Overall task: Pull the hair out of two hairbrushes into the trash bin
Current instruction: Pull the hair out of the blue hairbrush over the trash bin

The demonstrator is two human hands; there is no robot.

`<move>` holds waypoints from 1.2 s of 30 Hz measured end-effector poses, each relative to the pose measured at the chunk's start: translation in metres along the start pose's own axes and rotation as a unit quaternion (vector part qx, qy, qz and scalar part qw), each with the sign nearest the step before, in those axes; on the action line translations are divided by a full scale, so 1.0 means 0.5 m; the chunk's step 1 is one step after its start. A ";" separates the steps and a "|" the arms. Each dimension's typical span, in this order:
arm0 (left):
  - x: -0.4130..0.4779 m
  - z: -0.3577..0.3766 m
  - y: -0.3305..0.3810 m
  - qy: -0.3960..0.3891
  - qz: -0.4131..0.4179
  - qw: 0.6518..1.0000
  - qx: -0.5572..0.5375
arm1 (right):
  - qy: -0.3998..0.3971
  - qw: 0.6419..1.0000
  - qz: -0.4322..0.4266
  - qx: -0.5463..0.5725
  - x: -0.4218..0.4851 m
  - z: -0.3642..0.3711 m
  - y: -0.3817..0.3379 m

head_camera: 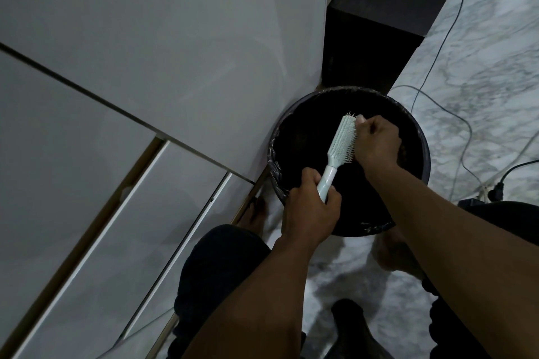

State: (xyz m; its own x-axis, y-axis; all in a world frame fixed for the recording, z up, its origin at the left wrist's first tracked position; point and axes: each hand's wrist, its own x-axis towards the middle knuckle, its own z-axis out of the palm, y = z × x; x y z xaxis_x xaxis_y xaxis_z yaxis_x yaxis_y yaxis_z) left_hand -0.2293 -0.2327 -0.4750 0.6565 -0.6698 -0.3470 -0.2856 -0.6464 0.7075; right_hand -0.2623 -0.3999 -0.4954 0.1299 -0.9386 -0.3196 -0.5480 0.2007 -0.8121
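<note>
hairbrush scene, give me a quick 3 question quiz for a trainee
1. True or false: the left hand grips the hairbrush by its handle.
2. Where is the brush head? A) above the open trash bin B) lying on the marble floor C) on the dark shelf
3. Fill in: the right hand, fingers curled, works at the hairbrush's ____.

Key: 1 true; 2 A; 3 bristles
</note>
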 end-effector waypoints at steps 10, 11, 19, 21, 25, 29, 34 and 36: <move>0.002 -0.002 0.001 0.008 -0.028 0.999 -0.016 | 0.037 0.995 0.097 0.008 -0.005 0.001 -0.010; 0.004 -0.003 0.002 0.014 -0.035 0.999 -0.021 | 0.017 0.990 0.128 0.064 -0.002 0.001 -0.012; 0.002 -0.003 0.005 0.023 -0.046 0.998 -0.033 | -0.156 0.987 0.031 0.030 -0.006 0.014 0.007; 0.002 -0.005 0.006 0.025 -0.043 0.998 -0.027 | -0.160 0.986 0.035 0.033 -0.003 0.014 0.005; 0.005 -0.012 0.014 0.036 -0.051 0.998 -0.028 | -0.132 0.980 0.097 0.115 -0.005 0.010 -0.006; -0.004 -0.020 0.018 0.027 -0.049 0.998 -0.024 | -0.098 0.994 0.051 -0.007 0.001 -0.009 0.009; -0.020 -0.060 0.031 0.030 -0.045 0.998 -0.018 | -0.252 0.909 -0.084 -0.321 -0.022 -0.056 -0.026; -0.031 -0.083 0.043 0.034 -0.040 0.999 -0.007 | -0.268 0.867 -0.122 -0.402 -0.024 -0.086 -0.056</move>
State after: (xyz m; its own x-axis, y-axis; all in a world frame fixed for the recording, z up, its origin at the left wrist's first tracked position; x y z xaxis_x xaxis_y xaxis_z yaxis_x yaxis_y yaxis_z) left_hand -0.2166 -0.2211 -0.4289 0.7225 -0.5900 -0.3604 -0.2216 -0.6914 0.6877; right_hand -0.2840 -0.4061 -0.4476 0.5697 -0.6176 -0.5422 -0.8215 -0.4477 -0.3532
